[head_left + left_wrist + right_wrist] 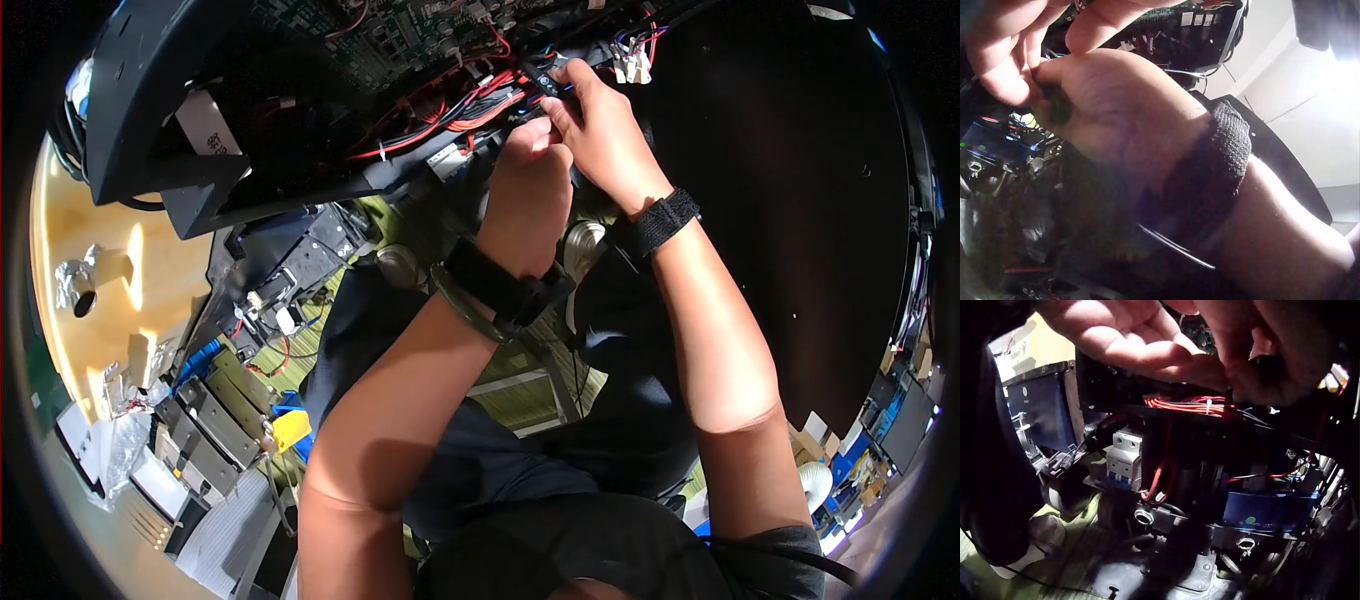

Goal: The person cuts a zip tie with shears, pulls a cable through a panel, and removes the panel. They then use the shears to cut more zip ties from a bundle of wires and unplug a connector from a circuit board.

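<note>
A small black piece with a white mark (543,82) lies at the thumb and index fingertip of my right hand (612,135), which appears to pinch it beside the wiring in the open black housing. Just left of and below that hand, my left hand (530,200) has its fingers bent inward; what lies between its fingertips is hidden. Seen in the right wrist view, the fingers of the left hand (1141,344) come close to those of the right hand (1266,350). Red and black wires (1191,406) run below both hands.
A green circuit board (400,40) fills the housing's upper part. White connectors (632,65) hang right of the hands. A large black panel (790,220) stands at the right. Beneath the housing are a white breaker (1124,462) and a blue unit (1266,511). Shoes stand on the green floor.
</note>
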